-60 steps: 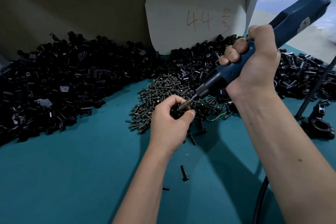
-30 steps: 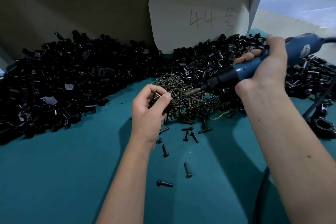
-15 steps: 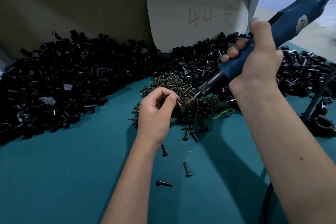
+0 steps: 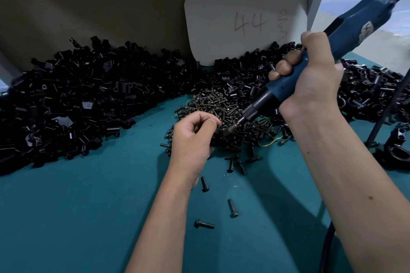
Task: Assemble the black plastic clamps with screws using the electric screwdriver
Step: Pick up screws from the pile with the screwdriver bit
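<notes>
- The left hand has its fingers curled and its thumb pinched round a small black plastic clamp, of which only a dark edge shows past the thumb tip; its shape and any screw in it cannot be made out.
- The right hand is wrapped tightly round the blue-bodied electric screwdriver, which slants down to the left; its metal bit meets the clamp at the left thumb, and the contact itself is too dark to read.
- The screwdriver's rear end and cord run out of frame at the upper right.
- The two hands sit just above the heap of dark metal screws, which serves as landmark here.
- Near side of the heap: loose black screws lie scattered on the teal table mat, well apart from each other.
- Left of the heap and behind it: a broad pile of black plastic clamp parts, single pieces hard to tell apart.
- Right of the heap: more such parts, partly hidden by the right forearm, and a larger black ring-shaped clamp cut by the frame edge.
- Behind the heap: a pale rounded board marked "44" leans upright, its foot buried in the parts.
</notes>
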Motion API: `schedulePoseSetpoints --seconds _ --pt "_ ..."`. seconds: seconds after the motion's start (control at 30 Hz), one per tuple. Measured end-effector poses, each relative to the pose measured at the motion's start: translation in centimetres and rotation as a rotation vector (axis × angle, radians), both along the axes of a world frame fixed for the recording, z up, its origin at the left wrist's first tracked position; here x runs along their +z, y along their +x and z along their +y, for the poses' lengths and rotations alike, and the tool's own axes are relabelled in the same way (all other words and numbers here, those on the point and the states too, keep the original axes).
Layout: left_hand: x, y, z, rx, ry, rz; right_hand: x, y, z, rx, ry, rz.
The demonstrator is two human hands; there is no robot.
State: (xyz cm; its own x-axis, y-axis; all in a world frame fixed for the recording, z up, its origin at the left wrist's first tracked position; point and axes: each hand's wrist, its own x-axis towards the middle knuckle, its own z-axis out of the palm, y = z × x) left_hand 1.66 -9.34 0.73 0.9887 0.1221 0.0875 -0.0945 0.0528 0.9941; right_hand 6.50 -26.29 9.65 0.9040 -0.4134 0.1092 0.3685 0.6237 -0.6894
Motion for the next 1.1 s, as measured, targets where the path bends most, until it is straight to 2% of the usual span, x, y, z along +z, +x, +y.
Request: schedulePoseSetpoints --seconds 0.5,1.1 --pt "0.0 -0.1 0.2 0.065 -0.087 0.066 0.1 -0.4 1.0 0.029 0.003 -0.046" --pt "0.5 -0.4 0.1 0.097 -0.108 0.076 0.6 -1.2 2.3 0.081 -0.101 -0.172"
